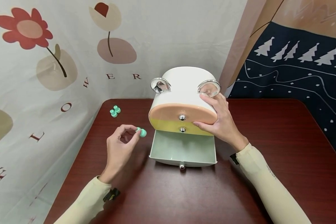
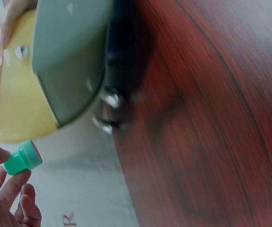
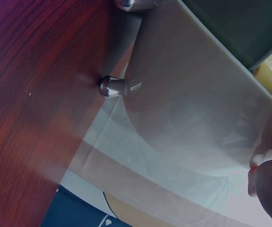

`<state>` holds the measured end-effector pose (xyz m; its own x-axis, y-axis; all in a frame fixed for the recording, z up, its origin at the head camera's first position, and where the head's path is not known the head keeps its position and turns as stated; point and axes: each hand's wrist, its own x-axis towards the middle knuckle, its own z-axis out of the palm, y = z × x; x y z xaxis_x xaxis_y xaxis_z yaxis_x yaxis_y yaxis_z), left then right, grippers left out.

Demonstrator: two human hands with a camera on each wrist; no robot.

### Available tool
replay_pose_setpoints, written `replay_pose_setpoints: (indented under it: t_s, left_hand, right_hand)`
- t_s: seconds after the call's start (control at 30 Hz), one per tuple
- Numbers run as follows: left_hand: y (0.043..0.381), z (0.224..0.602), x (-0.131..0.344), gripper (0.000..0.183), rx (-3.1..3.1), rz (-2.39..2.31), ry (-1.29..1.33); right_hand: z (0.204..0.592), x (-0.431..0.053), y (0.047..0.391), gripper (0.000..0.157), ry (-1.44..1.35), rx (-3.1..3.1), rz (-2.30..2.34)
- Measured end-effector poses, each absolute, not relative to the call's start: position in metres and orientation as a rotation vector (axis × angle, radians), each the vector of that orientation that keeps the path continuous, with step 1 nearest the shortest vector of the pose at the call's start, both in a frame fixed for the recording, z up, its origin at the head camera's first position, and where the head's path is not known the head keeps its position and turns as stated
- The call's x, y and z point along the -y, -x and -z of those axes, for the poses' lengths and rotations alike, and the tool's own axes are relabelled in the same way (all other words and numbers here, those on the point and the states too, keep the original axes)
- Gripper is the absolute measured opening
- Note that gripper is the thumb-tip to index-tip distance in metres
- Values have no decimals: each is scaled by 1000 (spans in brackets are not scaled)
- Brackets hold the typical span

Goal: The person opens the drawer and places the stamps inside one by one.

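Note:
Between thumb and fingers, my left hand [image 1: 120,147] pinches a small mint-green stamp [image 1: 142,132], left of the drawer box. In the left wrist view the stamp [image 2: 23,158] shows a narrow body and a wider, flat end. The small drawer box [image 1: 189,81] has a white rounded top, two silver-rimmed round eyes and peach and yellow drawer fronts. Its pale green bottom drawer [image 1: 182,147] is pulled out towards me. My right hand [image 1: 224,119] grips the box's right side, thumb across the front and fingers near the right eye.
Two more mint-green stamps [image 1: 115,111] stand close together at the table's back left. The dark red wooden table [image 1: 268,140] meets a printed cloth backdrop [image 1: 156,37] behind and on the left. A round silver knob [image 1: 182,166] juts from the open drawer's front.

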<state>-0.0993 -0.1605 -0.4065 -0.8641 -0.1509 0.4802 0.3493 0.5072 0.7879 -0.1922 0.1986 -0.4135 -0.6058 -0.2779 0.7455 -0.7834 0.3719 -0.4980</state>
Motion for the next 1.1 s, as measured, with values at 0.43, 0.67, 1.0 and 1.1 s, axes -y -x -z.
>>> replay_pose_setpoints:
  t_s: [0.43, 0.67, 1.0, 1.1]
  left_hand:
    - [104, 417, 115, 18, 2243, 1405, 590]
    - [112, 422, 92, 14, 2416, 1259, 678]
    - [120, 426, 69, 16, 2660, 997, 680]
    - [123, 425, 64, 17, 2728, 923, 694]
  right_hand:
    - [415, -199, 194, 92, -913, 2058, -1202]
    - [415, -200, 194, 88, -911, 2079, -1193]
    - [417, -200, 193, 86, -920, 2081, -1206]
    - [416, -200, 194, 86, -916, 2078, -1199]
